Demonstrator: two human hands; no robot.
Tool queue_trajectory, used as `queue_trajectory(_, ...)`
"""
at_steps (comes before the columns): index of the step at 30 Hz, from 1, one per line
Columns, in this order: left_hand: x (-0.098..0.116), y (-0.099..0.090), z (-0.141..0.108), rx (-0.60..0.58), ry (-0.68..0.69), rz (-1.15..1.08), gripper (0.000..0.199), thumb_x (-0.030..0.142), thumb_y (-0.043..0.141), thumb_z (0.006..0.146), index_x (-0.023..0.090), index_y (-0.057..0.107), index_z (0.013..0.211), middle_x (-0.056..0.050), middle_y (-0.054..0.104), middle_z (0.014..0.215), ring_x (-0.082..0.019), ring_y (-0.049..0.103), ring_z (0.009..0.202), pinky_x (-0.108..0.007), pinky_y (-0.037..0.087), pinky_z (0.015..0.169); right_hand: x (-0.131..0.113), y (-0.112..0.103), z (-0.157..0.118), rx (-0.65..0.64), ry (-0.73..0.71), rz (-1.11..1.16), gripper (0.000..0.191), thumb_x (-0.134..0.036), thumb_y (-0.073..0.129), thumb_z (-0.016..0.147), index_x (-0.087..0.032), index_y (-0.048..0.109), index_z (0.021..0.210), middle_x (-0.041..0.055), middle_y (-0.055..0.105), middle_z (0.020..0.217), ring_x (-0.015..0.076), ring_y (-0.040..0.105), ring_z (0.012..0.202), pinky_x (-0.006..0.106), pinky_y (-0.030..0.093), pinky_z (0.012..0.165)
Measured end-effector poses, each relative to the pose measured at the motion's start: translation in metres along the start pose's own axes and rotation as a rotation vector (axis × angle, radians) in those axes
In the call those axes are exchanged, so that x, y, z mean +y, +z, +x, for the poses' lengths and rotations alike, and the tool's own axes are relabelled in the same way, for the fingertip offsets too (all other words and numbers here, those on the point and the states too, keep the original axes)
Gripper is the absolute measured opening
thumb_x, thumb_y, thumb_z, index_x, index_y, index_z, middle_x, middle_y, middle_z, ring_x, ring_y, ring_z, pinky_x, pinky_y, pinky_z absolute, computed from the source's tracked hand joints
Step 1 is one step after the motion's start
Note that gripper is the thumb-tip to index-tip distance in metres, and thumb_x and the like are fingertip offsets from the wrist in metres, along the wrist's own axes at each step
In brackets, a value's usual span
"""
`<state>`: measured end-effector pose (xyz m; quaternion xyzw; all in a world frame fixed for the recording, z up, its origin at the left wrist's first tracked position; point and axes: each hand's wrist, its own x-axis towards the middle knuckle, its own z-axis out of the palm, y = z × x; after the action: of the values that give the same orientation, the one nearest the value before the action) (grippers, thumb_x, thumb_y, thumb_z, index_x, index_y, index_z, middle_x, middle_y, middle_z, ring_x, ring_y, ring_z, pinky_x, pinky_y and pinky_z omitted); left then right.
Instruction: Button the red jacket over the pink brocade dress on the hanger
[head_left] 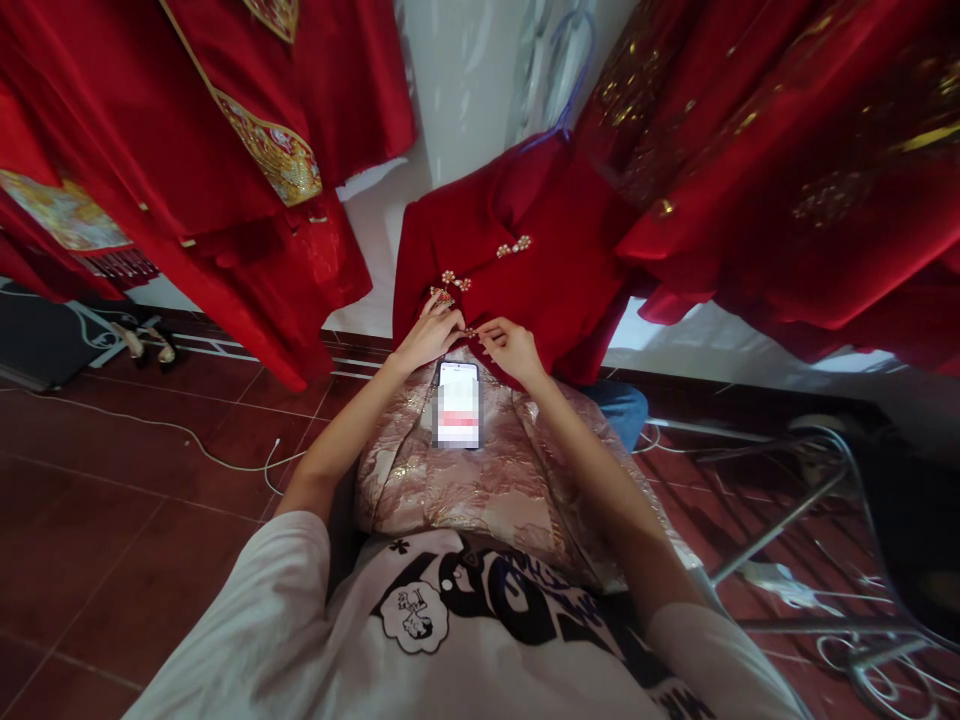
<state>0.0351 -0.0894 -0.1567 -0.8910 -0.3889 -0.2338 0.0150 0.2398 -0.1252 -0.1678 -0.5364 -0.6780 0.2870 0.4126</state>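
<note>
A red jacket (555, 260) hangs from a blue hanger (566, 110), its lower part drawn over my lap. Gold and pearly flower-shaped fastenings (514, 246) run down its front. At the lower edge, my left hand (433, 334) is closed, thumb and finger pinching a small beaded fastening (471, 333) on the jacket. From the other side my right hand (511, 348) meets it, fingertips pinched at the same fastening. A red and gold ornament (442, 296) shows by my left fingers. Just below my hands a lit phone (457, 405) lies on shiny pink brocade cloth (405, 490) over my lap.
Red embroidered garments (262, 150) hang at the left, and more red garments (765, 190) at the right. A metal-framed chair (832, 480) stands to the right. A white cable (202, 455) crosses the tiled floor (112, 540). Dark shoes (161, 345) sit near the wall.
</note>
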Motion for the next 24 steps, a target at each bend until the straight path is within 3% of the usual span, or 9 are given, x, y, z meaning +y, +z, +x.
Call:
queue_trajectory(4, -0.001, 0.001, -0.004, 0.014, -0.004, -0.02, 0.006, 0.017, 0.068, 0.104, 0.02, 0.067, 0.099, -0.007, 0.077, 0.105, -0.025, 0.07, 0.118, -0.057, 0.024, 0.138, 0.003, -0.001, 0.0, -0.009, -0.004, 0.006, 0.013, -0.017, 0.064, 0.094, -0.018, 0.075, 0.1, 0.0054, 0.08, 0.093, 0.0148, 0.074, 0.074, 0.027, 0.062, 0.076)
queue_trajectory(7, -0.004, 0.005, -0.001, 0.077, -0.077, -0.082, 0.009, 0.024, 0.074, 0.103, 0.019, 0.067, 0.105, -0.006, 0.077, 0.106, -0.025, 0.07, 0.114, -0.051, 0.042, 0.126, 0.003, -0.002, 0.001, -0.007, 0.009, -0.001, 0.012, -0.017, 0.064, 0.095, -0.017, 0.075, 0.1, 0.0057, 0.08, 0.093, 0.0149, 0.074, 0.074, 0.027, 0.062, 0.077)
queue_trajectory(10, -0.009, 0.011, 0.017, 0.172, -0.298, -0.205, 0.019, 0.026, 0.071, 0.105, 0.016, 0.065, 0.12, -0.01, 0.077, 0.113, -0.022, 0.073, 0.106, -0.037, 0.057, 0.103, 0.002, -0.003, 0.002, 0.003, 0.025, -0.001, 0.013, -0.016, 0.064, 0.096, -0.017, 0.075, 0.102, 0.0058, 0.079, 0.093, 0.0148, 0.074, 0.073, 0.028, 0.062, 0.078)
queue_trajectory(12, -0.012, 0.012, 0.033, 0.209, -0.48, -0.373, 0.018, 0.022, 0.061, 0.109, 0.015, 0.064, 0.125, -0.013, 0.078, 0.12, -0.02, 0.075, 0.104, -0.031, 0.058, 0.096, 0.001, -0.003, 0.002, 0.011, 0.03, 0.011, 0.013, -0.015, 0.065, 0.096, -0.017, 0.076, 0.102, 0.0053, 0.078, 0.092, 0.0146, 0.074, 0.073, 0.027, 0.062, 0.077)
queue_trajectory(16, -0.013, 0.005, 0.061, 0.265, -0.803, -0.94, 0.021, 0.027, 0.051, 0.115, 0.017, 0.069, 0.118, -0.013, 0.077, 0.129, -0.02, 0.075, 0.116, -0.031, 0.057, 0.1, 0.002, -0.003, 0.001, -0.001, 0.034, 0.047, 0.011, -0.017, 0.066, 0.096, -0.017, 0.075, 0.101, 0.0051, 0.078, 0.091, 0.0148, 0.075, 0.073, 0.027, 0.063, 0.075)
queue_trajectory(20, -0.008, -0.004, 0.071, 0.291, -0.947, -1.38, 0.018, 0.038, 0.071, 0.107, 0.02, 0.071, 0.104, -0.01, 0.081, 0.117, -0.022, 0.074, 0.117, -0.032, 0.055, 0.105, 0.005, -0.003, 0.0, -0.004, 0.043, 0.085, 0.009, -0.02, 0.067, 0.095, -0.017, 0.074, 0.099, 0.0052, 0.077, 0.089, 0.0156, 0.075, 0.074, 0.028, 0.066, 0.074)
queue_trajectory(24, -0.001, -0.005, 0.072, 0.344, -1.02, -1.48, 0.016, 0.029, 0.079, 0.101, 0.02, 0.07, 0.091, -0.005, 0.08, 0.102, -0.016, 0.074, 0.094, -0.026, 0.055, 0.092, 0.005, -0.004, 0.0, -0.009, 0.065, 0.106, 0.008, -0.019, 0.067, 0.096, -0.018, 0.074, 0.099, 0.0047, 0.077, 0.09, 0.0154, 0.075, 0.072, 0.031, 0.067, 0.075)
